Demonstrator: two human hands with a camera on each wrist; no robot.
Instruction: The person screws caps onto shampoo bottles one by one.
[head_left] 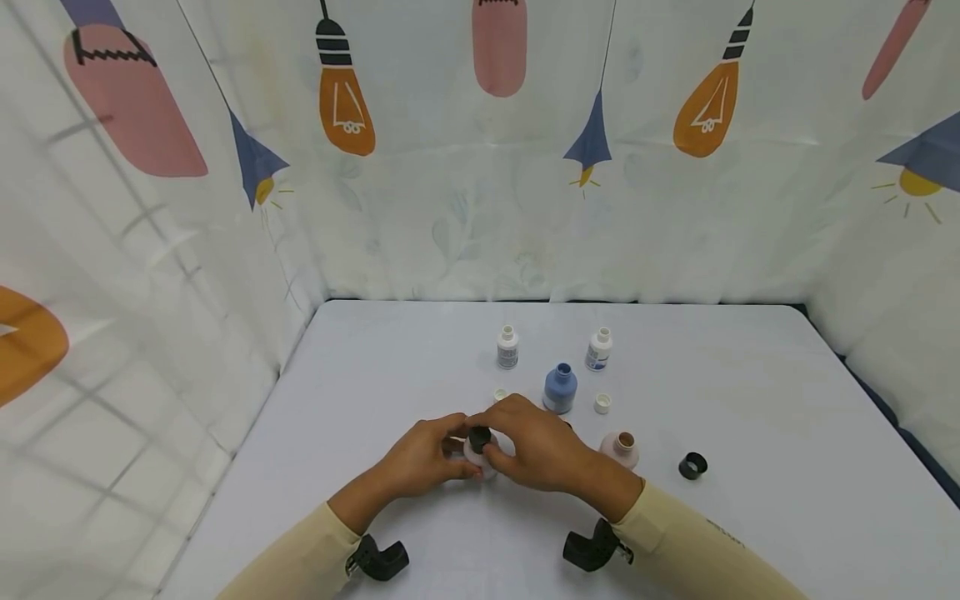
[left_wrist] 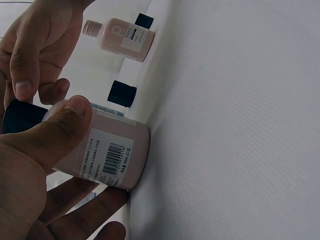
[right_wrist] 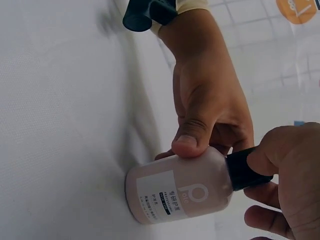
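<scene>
A pale pink bottle [right_wrist: 175, 187] with a printed label stands upright on the table in front of the person. My left hand [head_left: 420, 454] grips its body, thumb on one side and fingers round the other. On the bottle's neck sits a black cap [right_wrist: 245, 170], which my right hand [head_left: 543, 446] pinches between thumb and fingers. A second pink bottle [head_left: 621, 450], its neck bare, stands to the right of the right hand. Black caps lie near it, one [head_left: 693, 466] farther right and another [left_wrist: 122, 93] visible in the left wrist view.
Behind the hands stand an uncapped blue bottle [head_left: 560, 389] and two uncapped white bottles, one left [head_left: 507, 348] and one right [head_left: 599, 350]. One white cap [head_left: 602, 403] lies right of the blue bottle; another [head_left: 500, 395] is partly hidden by the right hand. Patterned curtains [head_left: 420, 217] surround the white table.
</scene>
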